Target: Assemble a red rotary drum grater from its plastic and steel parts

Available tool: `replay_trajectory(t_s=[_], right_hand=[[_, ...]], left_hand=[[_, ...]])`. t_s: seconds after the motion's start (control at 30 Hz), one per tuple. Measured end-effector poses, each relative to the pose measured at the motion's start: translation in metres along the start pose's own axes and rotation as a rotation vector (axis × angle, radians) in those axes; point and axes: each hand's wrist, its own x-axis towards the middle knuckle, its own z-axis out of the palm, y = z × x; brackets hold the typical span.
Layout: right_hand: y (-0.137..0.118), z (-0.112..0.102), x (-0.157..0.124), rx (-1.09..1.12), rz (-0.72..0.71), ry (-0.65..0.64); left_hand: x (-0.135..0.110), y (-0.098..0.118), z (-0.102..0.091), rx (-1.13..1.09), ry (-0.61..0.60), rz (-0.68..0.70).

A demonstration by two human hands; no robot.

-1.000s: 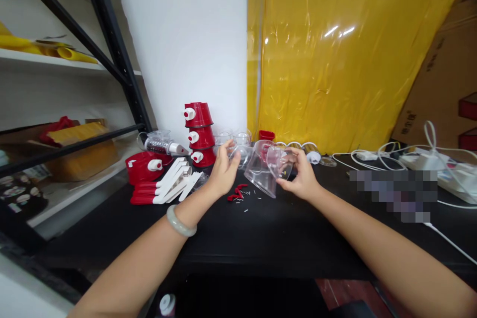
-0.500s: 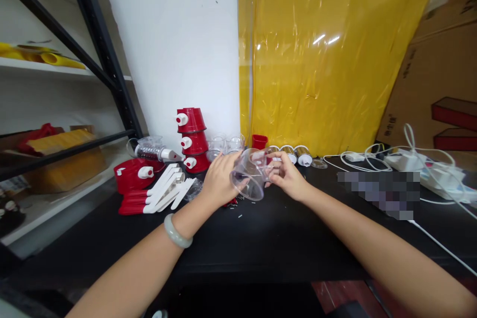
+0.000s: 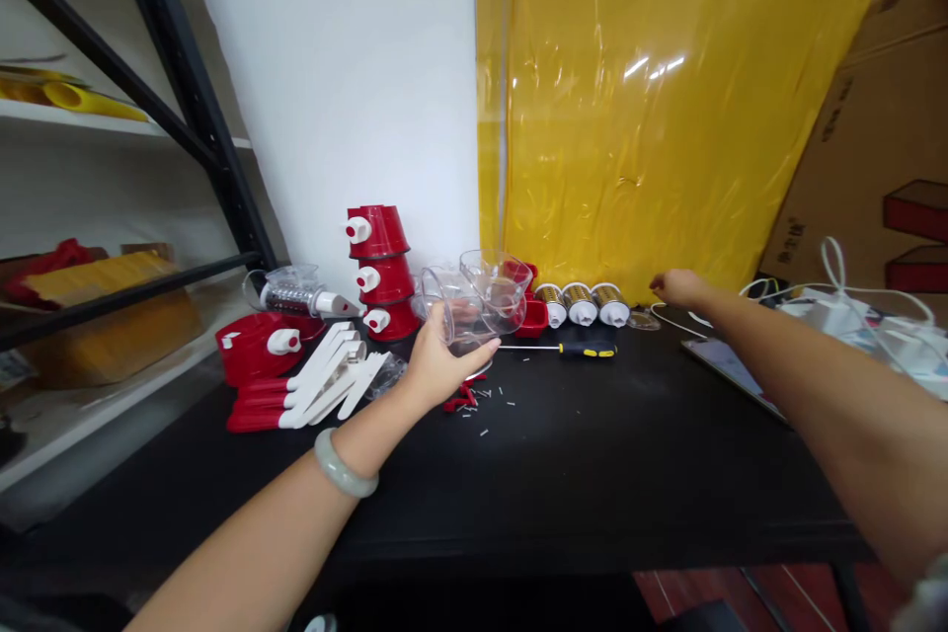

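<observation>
My left hand (image 3: 436, 360) is around a clear plastic container (image 3: 498, 291), its fingers partly seen through the plastic and the thumb stretched out in front. Other clear containers overlap here, so their outlines are hard to separate. A screwdriver (image 3: 589, 350) with a black and yellow handle lies just right of that hand. Small red parts (image 3: 461, 399) and several loose screws (image 3: 484, 433) are scattered below it. At the back right, my right hand (image 3: 682, 287) is closed near the yellow sheet; its fingertips are small, and whatever they hold cannot be made out.
Stacked red housings (image 3: 385, 279) stand at the back, left of centre. White-and-red handles (image 3: 326, 380) lie at left beside a red base (image 3: 256, 348). Several grater drums (image 3: 579, 304) line the back. A tablet-like device (image 3: 730, 370) and white cables (image 3: 844, 316) are at right.
My right hand has let go of the clear container and moved to the back right. My left hand remains at the clear plastic. The screwdriver and red parts behind are now uncovered.
</observation>
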Motion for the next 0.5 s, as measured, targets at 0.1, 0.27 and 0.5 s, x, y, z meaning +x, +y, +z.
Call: replay_trajectory(t_s=[0.1,0.27,0.5], right_hand=[[0.02,0.016,0.0,-0.091,0.018,-0.077],[0.027,0.04,0.006,-0.135,-0.041,-0.093],[0.026,0.053,0.005,-0.098,-0.12,0.113]], left_hand=[[-0.003,-0.002,0.001,0.017,-0.029,-0.034],[-0.004,-0.003,0.001,-0.015,-0.063,-0.072],[-0.004,0.001,0.0,-0.019,-0.115,-0.06]])
